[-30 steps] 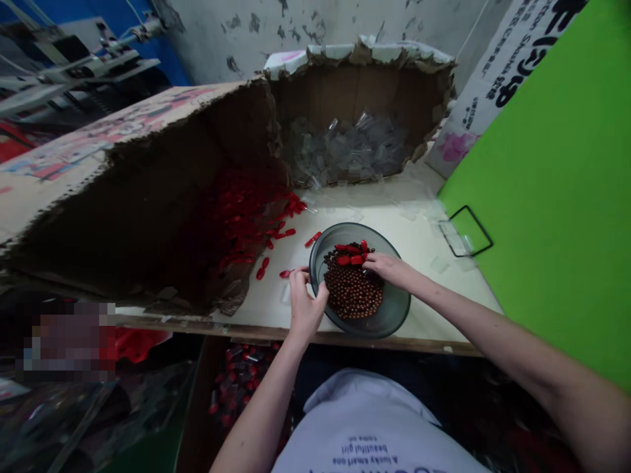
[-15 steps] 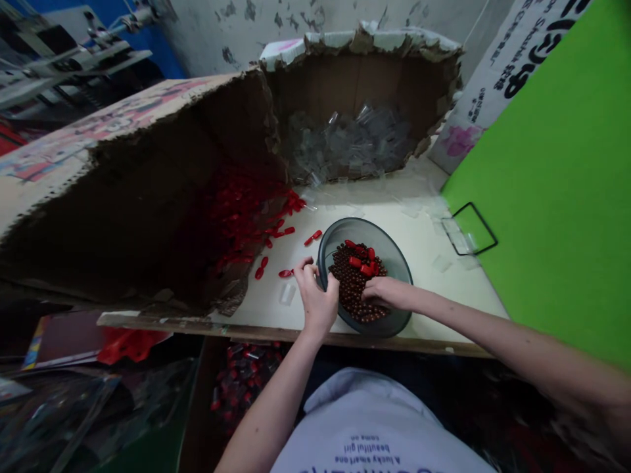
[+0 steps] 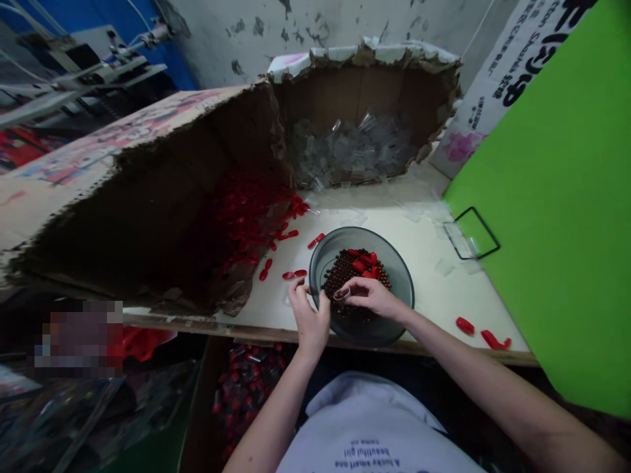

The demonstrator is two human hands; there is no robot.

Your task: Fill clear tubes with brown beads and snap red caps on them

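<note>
The bowl [image 3: 398, 270] is viewed from above and from its near side, at fairly close range, by one head-worn camera, faced forward and down; the wall [image 3: 210, 62] beyond it is included.

Dim, cool light falls on the pale surface [image 3: 436, 299]; its source is out of view. Deep shadow fills the left box [image 3: 123, 217]. Fine detail is soft, the edges look stretched, and a lower-left patch is pixelated.
</note>
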